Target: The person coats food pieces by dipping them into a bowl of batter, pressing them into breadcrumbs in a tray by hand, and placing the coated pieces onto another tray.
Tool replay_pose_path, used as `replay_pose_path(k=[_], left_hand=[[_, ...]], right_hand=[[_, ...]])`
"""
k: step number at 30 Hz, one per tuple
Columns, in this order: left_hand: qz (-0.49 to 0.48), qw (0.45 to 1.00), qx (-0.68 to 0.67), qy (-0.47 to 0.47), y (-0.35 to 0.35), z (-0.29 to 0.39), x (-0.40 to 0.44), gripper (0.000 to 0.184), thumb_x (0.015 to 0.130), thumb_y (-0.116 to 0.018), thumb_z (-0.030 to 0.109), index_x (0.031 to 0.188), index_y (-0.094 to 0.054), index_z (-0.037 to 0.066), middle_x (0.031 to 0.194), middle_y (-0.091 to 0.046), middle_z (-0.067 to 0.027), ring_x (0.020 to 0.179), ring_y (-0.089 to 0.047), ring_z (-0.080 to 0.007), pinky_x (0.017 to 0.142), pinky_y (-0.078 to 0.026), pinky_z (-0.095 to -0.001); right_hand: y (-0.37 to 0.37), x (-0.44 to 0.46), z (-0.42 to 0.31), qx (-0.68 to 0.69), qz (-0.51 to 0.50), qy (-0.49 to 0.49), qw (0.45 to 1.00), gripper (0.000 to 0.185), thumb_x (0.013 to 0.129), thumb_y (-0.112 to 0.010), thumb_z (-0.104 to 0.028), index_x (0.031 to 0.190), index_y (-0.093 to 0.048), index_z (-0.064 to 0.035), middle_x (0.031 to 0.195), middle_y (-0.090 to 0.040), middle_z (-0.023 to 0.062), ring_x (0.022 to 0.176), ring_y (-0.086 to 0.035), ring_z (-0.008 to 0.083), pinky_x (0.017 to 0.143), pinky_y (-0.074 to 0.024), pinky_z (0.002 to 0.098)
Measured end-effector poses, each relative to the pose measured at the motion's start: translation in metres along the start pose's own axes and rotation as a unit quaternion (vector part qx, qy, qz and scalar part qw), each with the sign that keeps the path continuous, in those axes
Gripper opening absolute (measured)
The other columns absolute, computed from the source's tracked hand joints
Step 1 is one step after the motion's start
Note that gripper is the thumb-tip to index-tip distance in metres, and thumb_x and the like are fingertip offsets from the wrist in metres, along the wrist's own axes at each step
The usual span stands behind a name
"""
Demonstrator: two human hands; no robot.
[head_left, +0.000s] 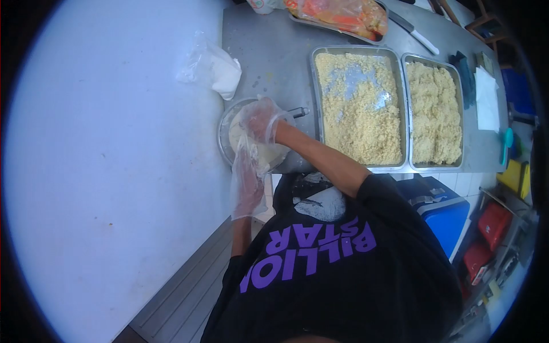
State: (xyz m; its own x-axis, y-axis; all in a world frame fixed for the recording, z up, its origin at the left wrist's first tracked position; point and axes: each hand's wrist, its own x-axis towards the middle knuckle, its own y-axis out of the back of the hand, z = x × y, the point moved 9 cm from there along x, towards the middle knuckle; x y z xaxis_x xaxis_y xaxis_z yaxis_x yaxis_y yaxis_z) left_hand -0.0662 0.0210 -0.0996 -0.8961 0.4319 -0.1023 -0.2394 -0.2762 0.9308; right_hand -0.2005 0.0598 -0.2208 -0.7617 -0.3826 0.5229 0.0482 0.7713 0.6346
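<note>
A round metal bowl (224, 144) with a pale, creamy mixture (235, 132) in it stands at the left end of the steel table, and a metal handle (298, 112) shows at its right. My right hand (263, 121), in a loose clear plastic glove, is inside the bowl with its fingers curled in. Over the near rim reaches my left hand (249, 184), gloved the same way, its fingers drawn together at the mixture. What either hand holds is hidden by the plastic and the hands themselves. Just beyond the bowl lies a plastic bag of white powder (225, 74).
Right of the bowl are two metal trays of pale crumbs, one spread loosely (363, 134) and one with lumpy rows (434, 114). Farther back sit a tray with a bagged orange food (343, 16) and a white-handled knife (424, 42). A white wall (114, 143) borders the left.
</note>
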Motion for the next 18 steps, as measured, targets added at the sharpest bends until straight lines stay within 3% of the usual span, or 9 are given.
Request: replay_pose_path(k=[2, 5, 8, 10, 11, 15, 16, 17, 18], left_hand=[[0.023, 0.999, -0.033, 0.027, 0.003, 0.0, 0.0, 0.054, 0.081, -0.043, 0.007, 0.129, -0.023, -0.007, 0.132, -0.026, -0.0266, 0.124, -0.023, -0.0384, 0.104, -0.019, -0.0416], [0.077, 0.99, -0.111, 0.046, 0.011, -0.004, -0.005, 0.052, 0.083, -0.042, 0.008, 0.128, -0.024, -0.008, 0.132, -0.025, -0.0269, 0.124, -0.024, -0.0389, 0.103, -0.02, -0.0416], [0.044, 0.997, -0.06, 0.026, 0.009, 0.001, -0.008, 0.049, 0.084, -0.039, 0.007, 0.127, -0.025, -0.009, 0.131, -0.026, -0.027, 0.124, -0.024, -0.0391, 0.103, -0.02, -0.0433], [0.032, 0.999, -0.002, -0.002, 0.013, 0.006, -0.01, 0.048, 0.083, -0.039, 0.006, 0.127, -0.026, -0.009, 0.131, -0.026, -0.0272, 0.124, -0.024, -0.039, 0.103, -0.02, -0.0434], [0.014, 0.998, 0.053, -0.037, 0.01, 0.012, -0.011, 0.047, 0.083, -0.039, 0.005, 0.126, -0.026, -0.01, 0.131, -0.027, -0.0273, 0.124, -0.024, -0.0389, 0.103, -0.02, -0.0436], [0.038, 0.997, 0.033, -0.06, 0.011, 0.004, -0.016, 0.047, 0.081, -0.042, 0.003, 0.124, -0.029, -0.011, 0.13, -0.028, -0.0277, 0.124, -0.025, -0.0384, 0.104, -0.021, -0.0425], [0.067, 0.996, -0.06, -0.01, 0.015, -0.005, -0.016, 0.046, 0.08, -0.043, 0.001, 0.123, -0.031, -0.011, 0.13, -0.028, -0.0275, 0.124, -0.026, -0.0382, 0.104, -0.021, -0.0421], [0.095, 0.983, -0.151, 0.04, 0.018, -0.015, -0.018, 0.046, 0.078, -0.044, 0.0, 0.122, -0.034, -0.011, 0.13, -0.029, -0.0273, 0.124, -0.027, -0.0381, 0.104, -0.022, -0.0416], [0.096, 0.983, -0.151, 0.041, 0.015, -0.017, -0.02, 0.046, 0.078, -0.044, 0.0, 0.122, -0.034, -0.011, 0.13, -0.029, -0.0273, 0.124, -0.027, -0.0381, 0.104, -0.022, -0.0416]], right_hand=[[-0.023, -0.005, 0.007, 0.009, -0.004, 0.034, 0.999, 0.045, 0.084, -0.029, -0.046, 0.076, -0.053, -0.0084, 0.074, -0.055, 0.0068, 0.068, -0.05, 0.0217, 0.063, -0.0427, 0.0343], [-0.015, -0.002, 0.009, 0.205, 0.056, -0.002, 0.977, 0.047, 0.082, -0.029, -0.048, 0.079, -0.055, -0.0084, 0.077, -0.057, 0.0073, 0.072, -0.051, 0.0228, 0.068, -0.0421, 0.0342], [0.065, 0.028, -0.045, 0.12, -0.092, -0.076, 0.986, 0.048, 0.081, -0.03, -0.05, 0.083, -0.056, -0.0088, 0.081, -0.058, 0.0075, 0.075, -0.051, 0.0246, 0.074, -0.0402, 0.0344], [0.094, 0.035, -0.062, -0.176, -0.282, -0.109, 0.937, 0.024, 0.076, -0.049, -0.024, 0.094, -0.061, -0.0137, 0.096, -0.061, 0.0061, 0.095, -0.055, 0.02, 0.086, -0.0354, 0.0391], [0.094, 0.031, -0.064, -0.221, -0.312, -0.1, 0.919, 0.024, 0.075, -0.049, -0.024, 0.094, -0.061, -0.0139, 0.096, -0.06, 0.0061, 0.095, -0.055, 0.0205, 0.085, -0.0351, 0.0404], [0.054, 0.021, -0.042, -0.425, -0.204, 0.022, 0.882, 0.024, 0.071, -0.051, -0.024, 0.091, -0.06, -0.0145, 0.095, -0.059, 0.0061, 0.094, -0.054, 0.0228, 0.084, -0.0338, 0.0456], [0.08, 0.025, -0.045, -0.142, -0.261, -0.122, 0.947, 0.028, 0.069, -0.051, -0.024, 0.095, -0.057, -0.0151, 0.101, -0.056, 0.0069, 0.099, -0.051, 0.0253, 0.088, -0.0298, 0.0502], [0.084, 0.028, -0.047, -0.141, -0.262, -0.121, 0.947, 0.028, 0.069, -0.051, -0.024, 0.095, -0.057, -0.0151, 0.101, -0.056, 0.0069, 0.099, -0.051, 0.0253, 0.088, -0.0298, 0.0502], [0.086, 0.029, -0.046, -0.151, -0.274, -0.129, 0.941, 0.03, 0.069, -0.052, -0.025, 0.097, -0.056, -0.0149, 0.102, -0.056, 0.0066, 0.099, -0.051, 0.0248, 0.089, -0.029, 0.0504]])
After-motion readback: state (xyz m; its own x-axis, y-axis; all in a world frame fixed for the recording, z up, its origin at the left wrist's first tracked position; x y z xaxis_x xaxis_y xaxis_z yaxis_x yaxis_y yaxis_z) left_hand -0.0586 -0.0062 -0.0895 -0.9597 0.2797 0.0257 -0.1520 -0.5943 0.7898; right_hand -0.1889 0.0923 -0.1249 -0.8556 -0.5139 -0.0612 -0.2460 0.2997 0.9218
